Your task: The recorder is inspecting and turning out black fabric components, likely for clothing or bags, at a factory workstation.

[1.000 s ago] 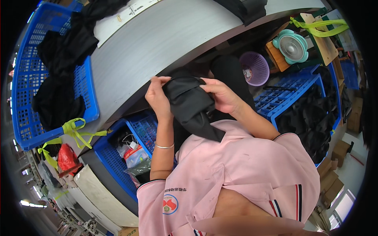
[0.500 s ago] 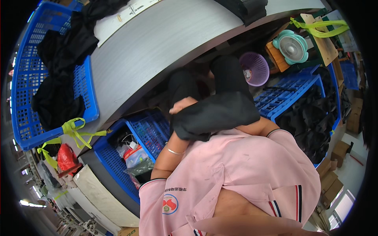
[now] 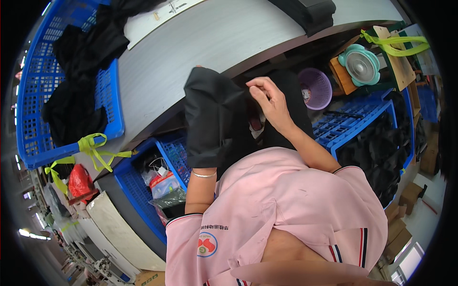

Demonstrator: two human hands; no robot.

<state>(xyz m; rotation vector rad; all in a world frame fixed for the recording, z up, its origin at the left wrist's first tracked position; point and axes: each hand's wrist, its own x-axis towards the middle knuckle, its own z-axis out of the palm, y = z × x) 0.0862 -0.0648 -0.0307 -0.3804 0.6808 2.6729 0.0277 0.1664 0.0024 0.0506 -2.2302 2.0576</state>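
Observation:
A black fabric piece (image 3: 210, 112), shaped like a tube or sleeve, is drawn over my left forearm and stands upright from just above the bracelet to the table's front edge. Only a sliver of my left hand (image 3: 198, 66) shows at the fabric's far end; its fingers are mostly hidden inside. To the right of the cloth, my right hand (image 3: 271, 101) hangs in the air with loosely bent, parted fingers and nothing in them. Its fingertips are close to the fabric's right side, apparently not gripping it.
A grey table (image 3: 191, 43) curves ahead, with folded black cloth (image 3: 310, 14) on it. Blue crates (image 3: 117, 102) stand at the left and right, holding black cloth or bagged items. Beyond my right hand are a purple basket (image 3: 318, 88) and a teal fan (image 3: 361, 64).
The black fabric has swung from lying across my lap to standing upright over my left forearm. My right hand, hidden by the cloth before, is now out and free. The view has shifted slightly.

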